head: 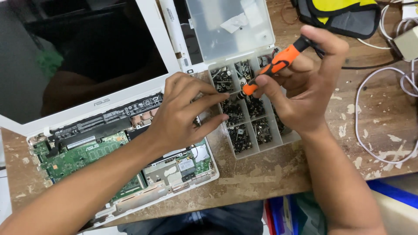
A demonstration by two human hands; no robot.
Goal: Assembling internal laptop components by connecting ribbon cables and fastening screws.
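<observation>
My right hand (305, 82) grips an orange and black screwdriver (276, 65), tip pointing down-left over a clear compartment box (285, 140) filled with small dark screws. My left hand (183, 115) reaches across the opened white laptop (109, 156), and its fingertips pinch at the screwdriver's tip, above the box's left compartments. Whether a screw sits between the fingertips is too small to tell. The laptop's base shows a green circuit board (82, 154) and a black battery strip (100, 122); its dark screen (78, 56) stands tilted at the back left.
The box's clear lid (226, 26) stands open behind it. A yellow and grey pouch (339, 15) lies at the back right. White cables (383, 113) loop over the worn wooden table (261, 178) at the right. Blue items (392, 193) sit below the table's front edge.
</observation>
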